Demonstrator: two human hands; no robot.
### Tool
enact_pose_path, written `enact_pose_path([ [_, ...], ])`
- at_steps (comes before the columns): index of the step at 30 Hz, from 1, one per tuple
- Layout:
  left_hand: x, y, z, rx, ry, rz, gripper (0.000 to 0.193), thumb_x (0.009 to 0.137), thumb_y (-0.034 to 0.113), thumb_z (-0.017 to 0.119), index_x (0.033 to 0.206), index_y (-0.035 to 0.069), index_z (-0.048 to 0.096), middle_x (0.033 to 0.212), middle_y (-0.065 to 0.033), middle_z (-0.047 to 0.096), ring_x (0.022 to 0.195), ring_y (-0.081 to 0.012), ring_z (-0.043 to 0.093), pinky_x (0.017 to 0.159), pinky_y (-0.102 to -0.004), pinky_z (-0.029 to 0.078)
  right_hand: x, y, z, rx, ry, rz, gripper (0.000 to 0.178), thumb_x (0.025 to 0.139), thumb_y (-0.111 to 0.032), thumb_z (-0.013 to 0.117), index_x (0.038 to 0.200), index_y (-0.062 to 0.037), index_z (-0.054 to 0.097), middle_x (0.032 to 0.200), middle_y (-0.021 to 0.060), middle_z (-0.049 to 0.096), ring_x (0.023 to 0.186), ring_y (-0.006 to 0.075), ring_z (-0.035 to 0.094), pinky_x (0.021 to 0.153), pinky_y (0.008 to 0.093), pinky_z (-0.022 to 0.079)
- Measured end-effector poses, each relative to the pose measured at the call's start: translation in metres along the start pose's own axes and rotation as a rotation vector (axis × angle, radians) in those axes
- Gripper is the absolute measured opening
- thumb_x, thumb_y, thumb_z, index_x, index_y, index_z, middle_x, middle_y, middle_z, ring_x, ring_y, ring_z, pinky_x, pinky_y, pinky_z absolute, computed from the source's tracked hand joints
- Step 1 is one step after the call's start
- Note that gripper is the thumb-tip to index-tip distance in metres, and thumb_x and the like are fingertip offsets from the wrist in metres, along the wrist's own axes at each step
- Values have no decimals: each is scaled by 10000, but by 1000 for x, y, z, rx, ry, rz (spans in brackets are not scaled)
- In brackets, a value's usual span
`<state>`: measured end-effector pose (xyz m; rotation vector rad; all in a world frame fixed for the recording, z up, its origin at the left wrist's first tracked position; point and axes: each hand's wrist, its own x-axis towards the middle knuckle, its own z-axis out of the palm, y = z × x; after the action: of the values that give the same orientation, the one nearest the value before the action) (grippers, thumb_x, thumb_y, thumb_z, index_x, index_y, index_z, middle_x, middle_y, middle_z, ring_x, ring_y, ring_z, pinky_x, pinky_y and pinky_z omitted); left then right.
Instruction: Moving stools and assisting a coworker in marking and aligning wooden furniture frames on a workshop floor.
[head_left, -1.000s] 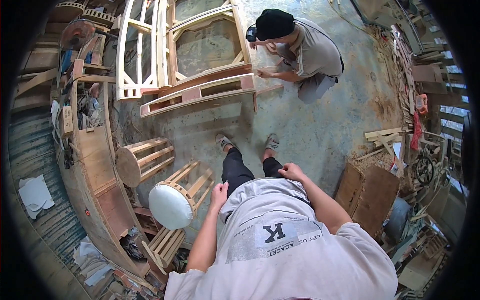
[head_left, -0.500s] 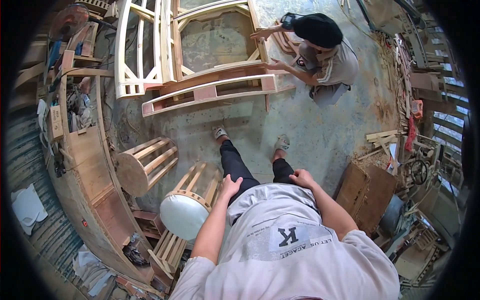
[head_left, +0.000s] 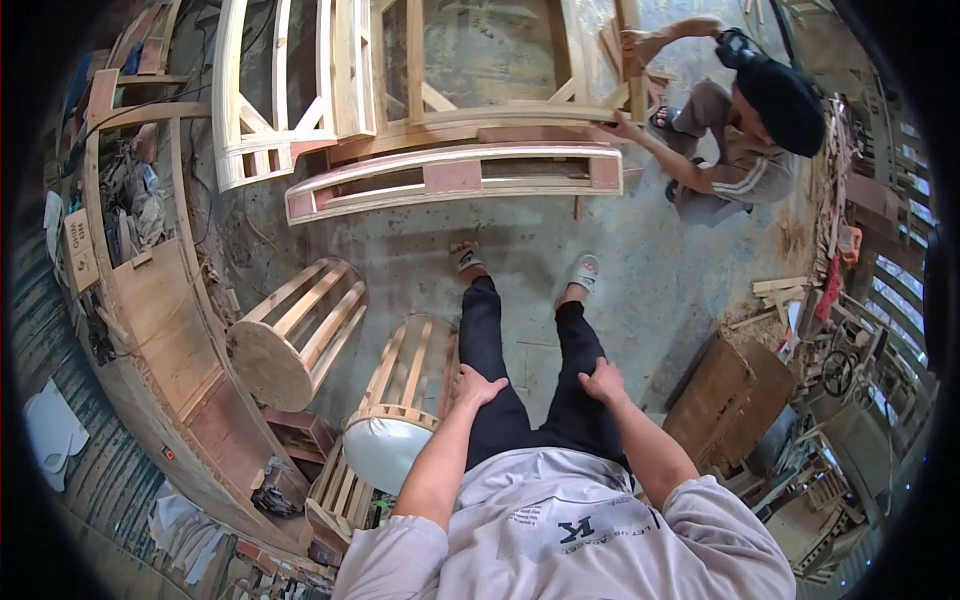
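Resting the left hand [head_left: 478, 388] and the right hand [head_left: 602, 382] apart on dark trousers [head_left: 492, 428], one on each leg, spreading fingers loosely and gripping no separate item, probably propping the torso. Looking down on a white-cushioned slatted stool [head_left: 388, 445] just left of the left hand, seemingly standing pad-up to spare the upholstery from the stained floor [head_left: 400, 240]. Seeing a drum-shaped slatted frame [head_left: 272, 366] farther left. Facing a timber frame [head_left: 480, 118] on the far side, presumably sitting low to suit a crouching co-worker [head_left: 760, 140] reaching to its right end.
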<state>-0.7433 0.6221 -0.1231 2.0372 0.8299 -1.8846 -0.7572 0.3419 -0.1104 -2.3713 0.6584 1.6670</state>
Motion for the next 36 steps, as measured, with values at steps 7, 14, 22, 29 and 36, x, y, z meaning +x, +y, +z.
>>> enact_pose_path([
  [7, 29, 16, 16, -111, 62, -92, 1121, 611, 534, 729, 1370, -32, 130, 1343, -232, 363, 1210, -326, 422, 983, -416, 374, 29, 1, 10, -12, -53, 78, 681, 758, -411, 628, 1234, -6, 356, 1196, 242, 473, 1126, 368, 470, 925, 426, 413],
  [14, 39, 32, 25, -125, 122, -139, 1065, 626, 498, 729, 1368, -6, 155, 1215, -214, 501, 1096, -317, 524, 923, -393, 431, 53, 29, 30, 30, -80, 141, 949, 715, -518, 622, 1356, 24, 181, 1167, 254, 522, 1065, 359, 530, 894, 423, 429],
  [22, 51, 42, 23, -89, 211, -164, 870, 669, 501, 687, 1281, 19, 301, 1141, -211, 540, 1033, -312, 560, 866, -379, 463, 84, 12, 31, 20, 2, 181, 870, 690, -543, 632, 1274, 13, 305, 1074, 236, 577, 1010, 365, 559, 837, 436, 453],
  [29, 73, 46, 23, -112, 293, -170, 720, 693, 488, 654, 1190, 45, 381, 1108, -203, 537, 1018, -320, 558, 850, -398, 461, 102, -5, 25, 47, 105, 284, 620, 712, -493, 621, 1084, -10, 513, 1010, 222, 599, 963, 371, 575, 828, 443, 457],
  [36, 73, 51, 30, -58, 331, -171, 685, 683, 491, 665, 1139, 52, 405, 1119, -193, 518, 1025, -316, 552, 854, -383, 459, 114, 1, 32, -14, 133, 267, 533, 734, -442, 604, 1041, -9, 565, 996, 200, 615, 956, 340, 590, 829, 422, 465],
])
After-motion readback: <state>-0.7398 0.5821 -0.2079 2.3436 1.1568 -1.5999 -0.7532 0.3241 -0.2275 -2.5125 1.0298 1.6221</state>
